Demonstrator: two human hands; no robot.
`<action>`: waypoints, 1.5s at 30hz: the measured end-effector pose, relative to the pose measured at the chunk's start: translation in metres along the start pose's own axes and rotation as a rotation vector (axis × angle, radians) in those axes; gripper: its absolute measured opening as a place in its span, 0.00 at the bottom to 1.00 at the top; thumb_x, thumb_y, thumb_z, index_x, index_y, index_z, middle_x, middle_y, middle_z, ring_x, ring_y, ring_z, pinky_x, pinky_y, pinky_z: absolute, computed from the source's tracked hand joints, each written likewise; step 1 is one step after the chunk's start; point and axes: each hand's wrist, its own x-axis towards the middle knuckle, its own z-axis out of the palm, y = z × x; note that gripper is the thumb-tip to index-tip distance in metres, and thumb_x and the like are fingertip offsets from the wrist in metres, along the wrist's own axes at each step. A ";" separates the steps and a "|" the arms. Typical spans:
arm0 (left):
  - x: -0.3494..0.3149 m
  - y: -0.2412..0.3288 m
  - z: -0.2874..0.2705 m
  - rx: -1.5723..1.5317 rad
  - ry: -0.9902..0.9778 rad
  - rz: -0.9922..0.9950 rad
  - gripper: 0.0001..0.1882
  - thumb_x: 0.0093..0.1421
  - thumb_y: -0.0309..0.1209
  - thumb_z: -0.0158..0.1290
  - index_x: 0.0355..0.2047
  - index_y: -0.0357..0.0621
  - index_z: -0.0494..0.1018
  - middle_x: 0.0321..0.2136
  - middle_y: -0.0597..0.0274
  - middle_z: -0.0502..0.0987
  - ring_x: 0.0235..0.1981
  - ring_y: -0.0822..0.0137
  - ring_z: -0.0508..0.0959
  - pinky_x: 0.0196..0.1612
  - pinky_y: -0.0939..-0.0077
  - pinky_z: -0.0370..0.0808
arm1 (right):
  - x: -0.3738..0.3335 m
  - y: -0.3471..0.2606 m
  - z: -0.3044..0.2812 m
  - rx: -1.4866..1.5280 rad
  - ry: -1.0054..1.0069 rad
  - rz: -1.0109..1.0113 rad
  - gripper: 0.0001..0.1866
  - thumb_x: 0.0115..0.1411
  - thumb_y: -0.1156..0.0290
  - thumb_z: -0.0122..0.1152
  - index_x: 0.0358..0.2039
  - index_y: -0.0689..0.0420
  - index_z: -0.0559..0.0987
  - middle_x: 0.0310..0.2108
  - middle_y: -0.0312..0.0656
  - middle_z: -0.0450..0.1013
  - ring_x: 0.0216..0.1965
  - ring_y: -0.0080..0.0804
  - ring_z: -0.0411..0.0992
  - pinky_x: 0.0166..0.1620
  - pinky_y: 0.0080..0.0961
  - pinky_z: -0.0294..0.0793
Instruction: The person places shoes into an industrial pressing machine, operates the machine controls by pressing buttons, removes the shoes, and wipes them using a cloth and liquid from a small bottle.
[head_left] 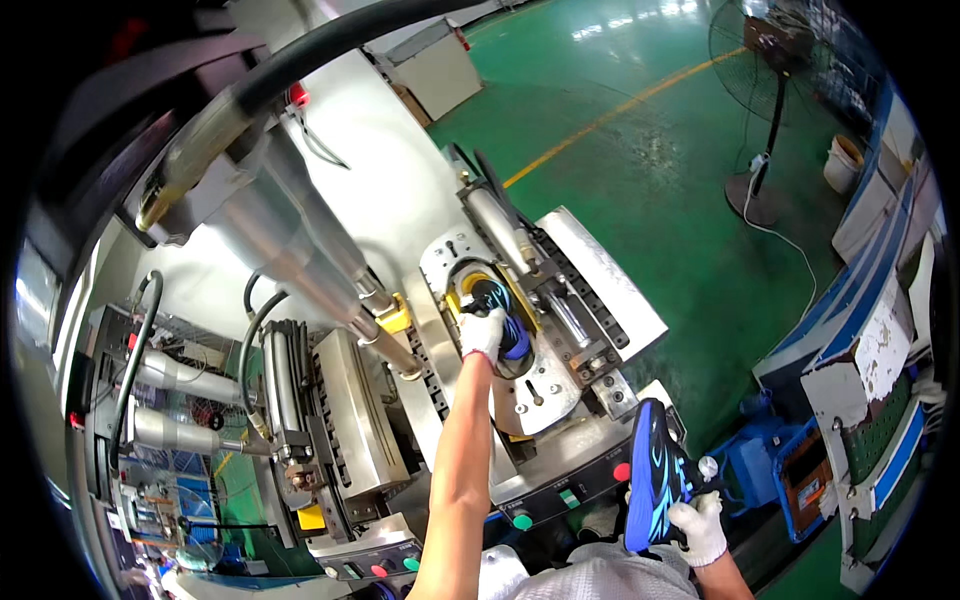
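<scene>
My left hand (pixel 482 333), in a white glove, reaches into the press and is closed on a black shoe with light-blue and purple-blue parts (pixel 515 338). That shoe lies in the oval opening of a metal plate (pixel 548 388), with yellow pads around the opening. My fingertips are partly hidden against the shoe. Low on the right, my right hand (pixel 700 528), also gloved in white, grips a second shoe (pixel 655 482) near its lower end. It is black with light-blue stripes and a blue sole, held upright beside my body.
Round buttons, one green (pixel 522 522) and one red (pixel 622 471), sit on the press's front panel. A similar press station (pixel 360 410) stands at left. Thick hoses (pixel 300 60) cross above. A standing fan (pixel 765 130), blue crates (pixel 750 460) and a bucket (pixel 843 163) are at right.
</scene>
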 end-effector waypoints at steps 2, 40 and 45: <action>-0.016 -0.002 -0.041 -0.058 0.122 -0.026 0.25 0.52 0.40 0.65 0.42 0.29 0.79 0.36 0.47 0.83 0.36 0.58 0.84 0.44 0.67 0.79 | 0.013 -0.008 0.021 -0.172 0.000 -0.068 0.32 0.51 0.65 0.69 0.56 0.62 0.73 0.44 0.37 0.75 0.42 0.28 0.73 0.49 0.31 0.75; -0.531 -0.441 -0.077 -0.204 0.658 -0.840 0.43 0.55 0.48 0.65 0.63 0.32 0.64 0.57 0.38 0.72 0.56 0.44 0.74 0.61 0.57 0.69 | 0.075 0.198 0.180 -1.908 -0.856 -1.600 0.42 0.52 0.66 0.71 0.63 0.69 0.63 0.67 0.65 0.55 0.70 0.68 0.52 0.71 0.59 0.53; -0.613 -0.441 -0.118 -0.698 0.820 -0.420 0.32 0.57 0.27 0.65 0.61 0.33 0.67 0.55 0.44 0.75 0.55 0.54 0.77 0.61 0.62 0.72 | 0.003 0.203 0.209 -1.847 -0.989 -1.166 0.55 0.50 0.58 0.73 0.70 0.70 0.54 0.72 0.67 0.45 0.74 0.66 0.42 0.73 0.57 0.42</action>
